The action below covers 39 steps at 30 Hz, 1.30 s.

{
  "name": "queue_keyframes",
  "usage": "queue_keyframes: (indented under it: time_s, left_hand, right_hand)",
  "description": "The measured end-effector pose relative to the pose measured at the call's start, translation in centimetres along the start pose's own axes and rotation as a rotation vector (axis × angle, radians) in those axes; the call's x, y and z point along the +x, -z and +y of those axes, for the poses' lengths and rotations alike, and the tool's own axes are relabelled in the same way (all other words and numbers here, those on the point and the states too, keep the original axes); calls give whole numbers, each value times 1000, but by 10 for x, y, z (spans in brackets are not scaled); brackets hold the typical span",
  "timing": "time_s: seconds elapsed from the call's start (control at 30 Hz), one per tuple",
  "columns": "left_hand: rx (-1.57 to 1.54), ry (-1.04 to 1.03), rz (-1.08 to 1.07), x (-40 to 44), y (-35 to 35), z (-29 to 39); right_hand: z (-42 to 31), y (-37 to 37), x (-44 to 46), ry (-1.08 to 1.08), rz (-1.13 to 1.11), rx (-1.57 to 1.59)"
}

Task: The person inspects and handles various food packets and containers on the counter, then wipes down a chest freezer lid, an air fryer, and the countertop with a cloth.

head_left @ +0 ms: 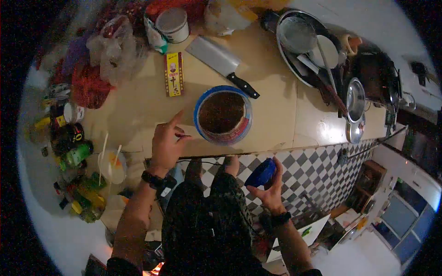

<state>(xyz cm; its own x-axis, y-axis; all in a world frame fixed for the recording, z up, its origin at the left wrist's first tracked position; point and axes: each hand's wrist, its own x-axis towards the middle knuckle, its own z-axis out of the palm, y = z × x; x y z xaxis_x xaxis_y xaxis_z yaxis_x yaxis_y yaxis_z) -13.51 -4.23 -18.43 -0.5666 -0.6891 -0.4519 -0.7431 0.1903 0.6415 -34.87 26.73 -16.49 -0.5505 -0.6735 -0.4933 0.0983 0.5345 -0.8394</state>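
A round clear tub [247, 125] with a blue rim and dark brown contents stands near the counter's front edge. My left hand [168, 141] hovers just left of it, index finger and thumb stretched out and apart, nothing held. Off the counter's edge, over the floor, my right hand [270, 193] grips a blue lid [260, 173] by its side, tilted. A cleaver [215, 56] with a black handle lies behind the tub, its handle end close to the rim. Left of the cleaver is a yellow and red narrow box [174, 74].
At the back right, a large metal basin [287, 57] holds a strainer and utensils, with a steel bowl [355, 100] beside it. A white tub [172, 25] and plastic bags [115, 50] line the back left. Bottles [76, 155] and a bowl with chopsticks [112, 168] sit at left.
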Motion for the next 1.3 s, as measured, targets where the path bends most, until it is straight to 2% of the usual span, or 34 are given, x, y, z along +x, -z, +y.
queue_keyframes:
  time_s: [0.03, 0.1, 0.17, 0.27, 0.4, 0.47, 0.5, 0.53, 0.6, 0.63, 0.67, 0.77, 0.83, 0.93, 0.97, 1.03, 1.07, 1.1, 1.17, 1.23, 1.3]
  left_hand:
    - [4, -10, -2, 1, -3, -11]
    - [-14, -286, 175, 8, -9, -25]
    - [-66, -325, 203, 8, -12, -12]
    - [-100, -386, 242, 6, -4, 24]
    - [-110, -485, 254, 15, -1, 62]
    - [-149, -476, 259, 25, -8, 62]
    - [-181, -465, 249, 29, -12, 61]
    - [-190, -468, 273, 31, -11, 62]
    - [-242, -484, 200, 34, -8, 61]
    - [-181, -577, 343, 37, -19, 52]
    - [-193, -573, 373, 41, -28, 43]
    - [-334, -502, 255, 38, -17, 45]
    - [-389, -531, 274, 21, 4, 54]
    - [-374, -503, 285, 29, -16, 48]
    - [-369, -491, 326, 25, -11, 49]
    - [-423, -562, 372, 14, 2, 50]
    - [-488, -597, 390, 25, -14, 47]
    - [-505, -635, 401, 12, 2, 48]
    - [-444, -555, 417, 26, -18, 51]
    - [-472, -545, 309, 16, -2, 54]
    - [-448, -524, 376, 21, -7, 49]
  right_hand:
    - [-5, -2, -3, -32, 12, 70]
    - [-17, -4, -7, -50, 31, 144]
    - [-30, -4, -6, -37, 42, -5]
    - [-50, -7, 7, 58, 3, 97]
    - [-128, -15, 30, 109, 14, -72]
    - [-162, -19, 59, 423, -67, -588]
    - [-170, -23, 69, 526, -81, -592]
    - [-186, -31, 76, 547, -87, -605]
    - [-220, -52, 88, 669, -93, -974]
    - [-227, -60, 94, 687, -116, -1043]
    - [-236, -68, 97, 713, -127, -1061]
    - [-260, -89, 105, 687, -250, -1189]
    - [-265, -101, 105, 592, -302, -1328]
    - [-261, -101, 106, 639, -326, -1350]
    - [-259, -99, 107, 680, -343, -1354]
    - [-257, -102, 110, 899, -295, -1366]
    - [-272, -113, 103, 695, -332, -1386]
    - [-284, -120, 97, 490, -371, -1402]
    - [-274, -108, 110, 664, -437, -1467]
    - [-273, -100, 114, 727, -486, -1464]
    - [-283, -112, 113, 768, -516, -1471]
